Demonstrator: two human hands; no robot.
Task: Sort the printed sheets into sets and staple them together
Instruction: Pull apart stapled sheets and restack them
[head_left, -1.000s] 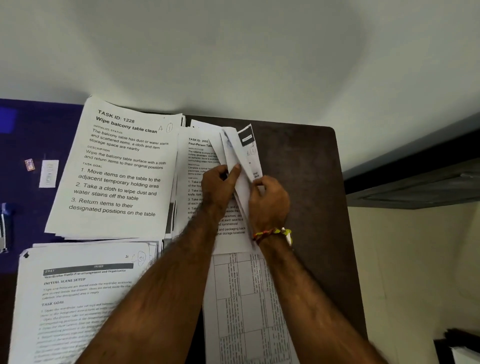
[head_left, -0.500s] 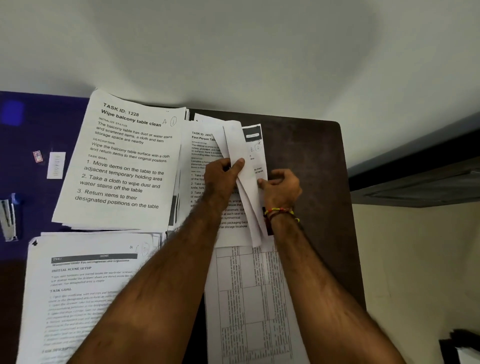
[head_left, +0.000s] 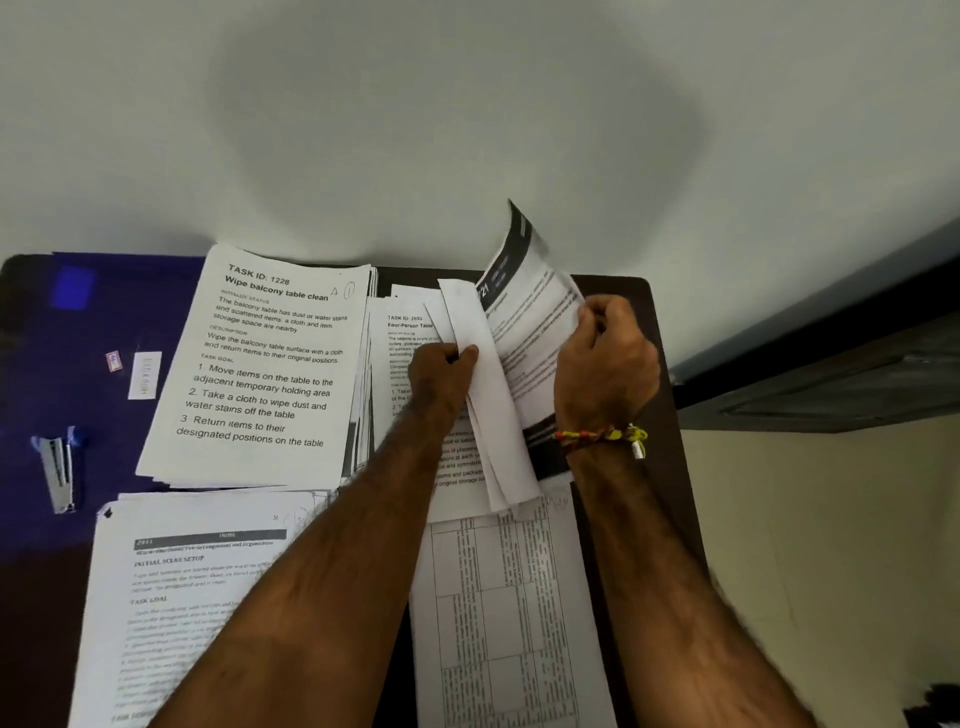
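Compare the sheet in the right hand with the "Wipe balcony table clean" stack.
The lifted sheet curls upward, pinched by the right hand; the balcony stack lies flat, untouched. The lifted sheet has dark bands and small print; the balcony stack's top page shows large print and no bands. Both are white printed paper.

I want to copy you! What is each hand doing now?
Left hand: fingers pinch the folded-over white sheets.
Right hand: fingers grip the sheet with the dark header, lifted off the bundle.
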